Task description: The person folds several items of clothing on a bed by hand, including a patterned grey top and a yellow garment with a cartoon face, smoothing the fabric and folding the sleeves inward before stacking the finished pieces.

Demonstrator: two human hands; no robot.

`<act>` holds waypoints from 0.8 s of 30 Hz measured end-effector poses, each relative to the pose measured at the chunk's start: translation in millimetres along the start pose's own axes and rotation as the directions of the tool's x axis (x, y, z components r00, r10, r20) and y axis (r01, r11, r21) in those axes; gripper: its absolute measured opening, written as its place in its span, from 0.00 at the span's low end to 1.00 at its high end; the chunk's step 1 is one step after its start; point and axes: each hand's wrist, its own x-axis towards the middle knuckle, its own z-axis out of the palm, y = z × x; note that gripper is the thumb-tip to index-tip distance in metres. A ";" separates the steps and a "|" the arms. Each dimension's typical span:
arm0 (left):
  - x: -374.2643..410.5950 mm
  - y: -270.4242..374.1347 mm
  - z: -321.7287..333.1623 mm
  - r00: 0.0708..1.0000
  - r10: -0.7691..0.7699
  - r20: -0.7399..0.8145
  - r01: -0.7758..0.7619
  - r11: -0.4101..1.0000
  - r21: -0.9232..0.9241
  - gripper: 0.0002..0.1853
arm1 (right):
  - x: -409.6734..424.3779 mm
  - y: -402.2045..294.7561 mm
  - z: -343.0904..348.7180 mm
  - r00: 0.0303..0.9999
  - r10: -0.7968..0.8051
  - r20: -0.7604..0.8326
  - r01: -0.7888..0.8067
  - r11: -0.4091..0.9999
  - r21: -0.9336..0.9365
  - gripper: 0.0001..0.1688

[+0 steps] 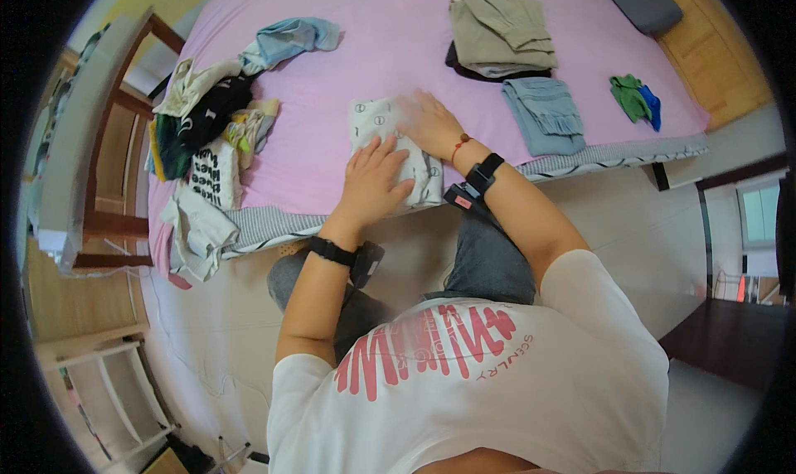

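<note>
A white garment with small dark printed motifs [375, 121] lies folded flat near the front edge of the bed. My left hand [375, 179] rests palm down on its lower left part, fingers spread. Over its upper right part is my right hand [432, 123], slightly blurred, with the fingers stretched out. Neither hand grips the cloth. Part of the garment is hidden beneath my hands.
A loose heap of clothes [214, 110] lies on the left, with light blue cloth [289, 42] beyond it. Folded khaki clothing [500, 36], folded light blue denim [544, 113] and small green and blue cloths [634, 98] lie right on the pink sheet [385, 45]. A wooden-framed headboard [115, 144] borders the left.
</note>
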 end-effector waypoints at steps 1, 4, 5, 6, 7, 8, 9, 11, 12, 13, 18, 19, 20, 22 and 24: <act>0.7 -3.6 -3.6 1.000 0.006 -0.009 -0.007 0.998 -0.057 0.27 | -1.0 4.4 0.0 0.998 0.066 -0.010 -0.065 0.996 0.061 0.37; -8.8 -15.1 -15.4 0.996 -0.026 -0.083 0.017 0.994 -0.108 0.29 | -14.2 8.9 -6.4 0.974 0.218 -0.057 -0.203 0.959 0.199 0.38; -9.1 -16.8 -16.8 0.996 -0.061 -0.062 0.049 0.982 -0.185 0.29 | -22.6 1.0 -13.3 0.983 0.178 -0.047 -0.161 0.956 0.244 0.37; -8.9 -14.2 -18.8 0.995 -0.093 -0.033 0.081 0.962 -0.262 0.29 | -32.5 -8.0 -21.9 0.989 0.141 -0.037 -0.125 0.950 0.288 0.36; -10.7 -10.3 -20.4 0.992 -0.129 0.000 0.121 0.934 -0.335 0.29 | -40.2 -15.7 -28.6 0.995 0.101 -0.026 -0.087 0.938 0.336 0.35; -12.2 -1.2 -18.9 0.986 -0.153 0.066 0.166 0.890 -0.425 0.30 | -45.9 -19.6 -35.2 0.991 0.036 0.130 -0.078 0.940 0.331 0.32; -12.0 -0.4 -17.9 0.990 -0.138 0.033 0.140 0.916 -0.375 0.31 | -49.9 -20.8 -36.7 0.993 0.027 0.115 -0.066 0.932 0.356 0.33; -11.7 -1.9 -10.2 0.994 -0.103 -0.033 0.090 0.959 -0.270 0.34 | -57.0 -20.9 -40.1 0.997 0.009 0.083 -0.041 0.915 0.402 0.35; -11.5 -7.2 -7.5 0.976 -0.213 -0.054 0.175 0.903 -0.393 0.37 | -60.0 -19.3 -42.2 0.997 0.066 0.027 -0.071 0.925 0.373 0.36; -9.2 -14.7 -7.1 0.945 -0.322 -0.061 0.248 0.824 -0.510 0.40 | -64.1 -15.7 -46.6 0.992 0.121 -0.030 -0.103 0.933 0.345 0.37; -7.7 9.0 -26.6 0.803 -0.541 0.250 0.503 0.390 -0.771 0.50 | -88.7 17.2 -107.4 0.895 0.382 -0.231 -0.409 0.909 -0.078 0.42; -7.2 8.9 -23.4 0.800 -0.538 0.266 0.490 0.330 -0.807 0.50 | -92.0 18.4 -122.8 0.864 0.454 -0.217 -0.489 0.859 -0.151 0.42; -6.6 9.5 -20.6 0.796 -0.535 0.281 0.476 0.269 -0.837 0.50 | -95.1 19.4 -136.4 0.826 0.524 -0.207 -0.561 0.797 -0.223 0.43; 1.1 15.9 -14.0 0.814 -0.529 0.240 0.423 0.257 -0.869 0.49 | -104.2 43.4 -138.9 0.784 0.593 -0.184 -0.613 0.695 -0.376 0.44; 8.1 24.3 -5.0 0.840 -0.528 0.124 0.350 0.353 -0.868 0.49 | -111.5 63.8 -120.2 0.789 0.603 -0.120 -0.590 0.689 -0.421 0.39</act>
